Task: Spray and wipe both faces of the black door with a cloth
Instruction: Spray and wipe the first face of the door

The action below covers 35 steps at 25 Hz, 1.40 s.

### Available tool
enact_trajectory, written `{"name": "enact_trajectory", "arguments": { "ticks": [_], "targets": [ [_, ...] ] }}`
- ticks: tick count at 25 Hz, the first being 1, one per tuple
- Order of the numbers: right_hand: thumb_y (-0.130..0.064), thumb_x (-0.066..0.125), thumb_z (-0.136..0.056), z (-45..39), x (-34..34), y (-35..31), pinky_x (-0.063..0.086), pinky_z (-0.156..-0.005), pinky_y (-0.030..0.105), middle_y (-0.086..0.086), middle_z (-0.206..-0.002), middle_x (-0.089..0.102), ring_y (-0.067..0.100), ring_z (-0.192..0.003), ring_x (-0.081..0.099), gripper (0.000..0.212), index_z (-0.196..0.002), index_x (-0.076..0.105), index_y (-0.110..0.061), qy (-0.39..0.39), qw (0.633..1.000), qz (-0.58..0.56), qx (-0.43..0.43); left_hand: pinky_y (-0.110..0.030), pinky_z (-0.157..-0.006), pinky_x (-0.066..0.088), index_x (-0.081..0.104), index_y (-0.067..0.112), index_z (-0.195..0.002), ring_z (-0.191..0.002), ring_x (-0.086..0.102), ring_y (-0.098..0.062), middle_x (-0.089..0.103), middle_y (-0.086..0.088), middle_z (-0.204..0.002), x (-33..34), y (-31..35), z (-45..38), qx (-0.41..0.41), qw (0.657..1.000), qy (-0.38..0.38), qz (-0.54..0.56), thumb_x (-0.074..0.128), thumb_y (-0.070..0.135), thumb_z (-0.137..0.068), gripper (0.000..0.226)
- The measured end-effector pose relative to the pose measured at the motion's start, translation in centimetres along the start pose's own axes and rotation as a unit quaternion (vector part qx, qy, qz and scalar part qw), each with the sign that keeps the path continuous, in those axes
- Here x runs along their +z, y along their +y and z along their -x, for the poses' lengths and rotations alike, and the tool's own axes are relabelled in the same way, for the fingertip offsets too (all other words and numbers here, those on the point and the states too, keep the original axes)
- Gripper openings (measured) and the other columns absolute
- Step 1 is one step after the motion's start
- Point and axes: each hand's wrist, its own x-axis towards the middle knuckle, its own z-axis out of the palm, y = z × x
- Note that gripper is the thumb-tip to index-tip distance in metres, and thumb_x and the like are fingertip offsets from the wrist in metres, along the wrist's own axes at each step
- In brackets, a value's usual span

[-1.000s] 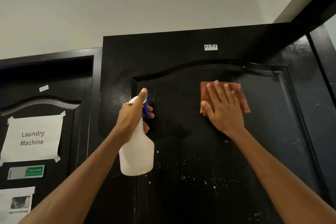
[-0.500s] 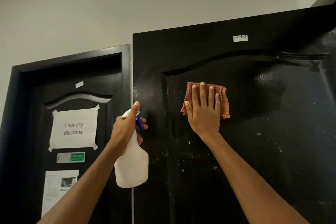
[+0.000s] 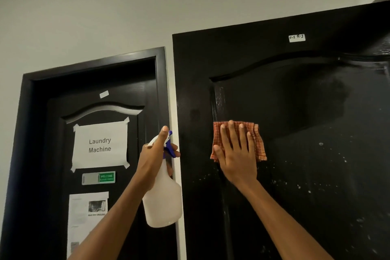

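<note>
The black door (image 3: 295,95) fills the right half of the view, with an arched raised panel and white spray droplets lower down. My right hand (image 3: 236,154) lies flat with straight fingers on a red checked cloth (image 3: 259,143), pressing it against the left part of the door panel. My left hand (image 3: 156,154) grips the neck of a white spray bottle (image 3: 162,202) with a blue trigger, held upright just left of the door's edge. A small white label (image 3: 297,37) sits near the door's top.
A second black door (image 3: 52,133) in its frame stands to the left, carrying a taped "Laundry Machine" sign (image 3: 100,144), a green welcome plate (image 3: 98,177) and a printed sheet (image 3: 84,217). White wall (image 3: 126,6) rises above both doors.
My right hand has slid the cloth leftward and a little down across the door panel. The view has swung left, showing more of the laundry door. The bottle stays in my left hand.
</note>
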Motion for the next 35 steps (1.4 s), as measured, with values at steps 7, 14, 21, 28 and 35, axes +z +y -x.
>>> {"name": "enact_trajectory", "arguments": {
  "ticks": [7, 14, 21, 28, 35],
  "targets": [
    [-0.054, 0.031, -0.107, 10.4, 3.0, -6.7, -0.003, -0.124, 0.048, 0.000, -0.172, 0.001, 0.027, -0.158, 0.001, 0.068, -0.164, 0.008, -0.026, -0.122, 0.960, 0.043, -0.250, -0.043, -0.074, 0.053, 0.068, 0.009, -0.093, -0.082, 0.070, -0.036, 0.076, -0.009, -0.084, -3.8, -2.2, 1.6, -0.002, 1.000, -0.008, 0.001, 0.038, 0.063, -0.096, 0.062],
    [-0.057, 0.014, -0.106, -11.2, -1.8, -7.2, -0.006, -0.127, 0.049, -0.001, -0.168, -0.024, 0.024, -0.155, -0.020, 0.068, -0.160, -0.019, -0.030, -0.100, 0.989, 0.038, -0.099, -0.038, -0.073, 0.053, 0.069, 0.005, -0.096, -0.071, 0.072, -0.018, 0.076, -0.008, -0.082, -5.4, -2.3, 1.3, 0.015, 1.000, -0.015, 0.023, 0.040, 0.059, -0.096, 0.062],
    [-0.053, 0.020, -0.107, -3.1, 1.4, -8.5, 0.005, -0.127, 0.052, 0.007, -0.171, -0.010, 0.031, -0.157, -0.008, 0.069, -0.164, -0.002, -0.020, -0.054, 0.995, 0.031, -0.079, -0.031, -0.057, 0.053, 0.068, 0.009, -0.094, -0.069, 0.070, -0.025, 0.075, -0.009, -0.085, -5.0, -4.7, 2.8, -0.011, 0.999, -0.034, 0.028, 0.040, 0.061, -0.097, 0.059],
    [-0.060, 0.025, -0.106, 19.7, 3.5, -5.8, 0.019, -0.124, 0.056, -0.001, -0.171, -0.007, 0.028, -0.158, -0.003, 0.071, -0.164, 0.001, -0.026, -0.173, 0.985, -0.012, -0.018, -0.031, -0.060, 0.056, 0.068, 0.004, -0.101, -0.074, 0.071, -0.020, 0.074, -0.015, -0.091, -1.3, -7.3, 7.3, -0.063, 0.993, -0.085, 0.060, 0.043, 0.063, -0.089, 0.065],
    [-0.056, 0.017, -0.108, 4.3, 0.0, -3.1, 0.005, -0.128, 0.049, 0.005, -0.171, -0.009, 0.026, -0.157, -0.010, 0.071, -0.163, -0.004, -0.017, -0.088, 0.996, 0.032, -0.002, -0.012, -0.053, 0.052, 0.066, 0.008, -0.109, -0.081, 0.073, -0.021, 0.073, -0.012, -0.096, -0.2, -5.1, 6.0, -0.037, 0.993, -0.090, 0.061, 0.042, 0.061, -0.086, 0.063]
  ]
}}
